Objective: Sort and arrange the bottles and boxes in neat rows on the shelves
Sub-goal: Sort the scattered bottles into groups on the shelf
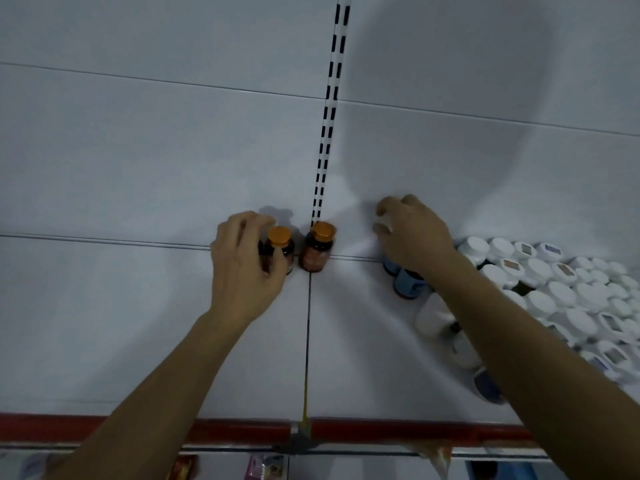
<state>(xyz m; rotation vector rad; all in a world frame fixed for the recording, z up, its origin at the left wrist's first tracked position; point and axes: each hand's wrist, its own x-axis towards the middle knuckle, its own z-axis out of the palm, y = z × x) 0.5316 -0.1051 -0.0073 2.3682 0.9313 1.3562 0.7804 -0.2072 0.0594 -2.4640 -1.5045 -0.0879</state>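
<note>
The person is starting a row at the back of the white shelf (138, 323). The left hand (242, 268) has its fingers curled round a brown bottle with an orange cap (280, 239), just beside its twin bottle (318, 247) by the back wall. The right hand (412, 233) curls its fingers over a white-capped bottle (383, 223), near the crowd of white-capped bottles (554, 289). Next, I think, the brown bottle needs setting down straight, touching its twin. I cannot tell what is inside the bottles.
</note>
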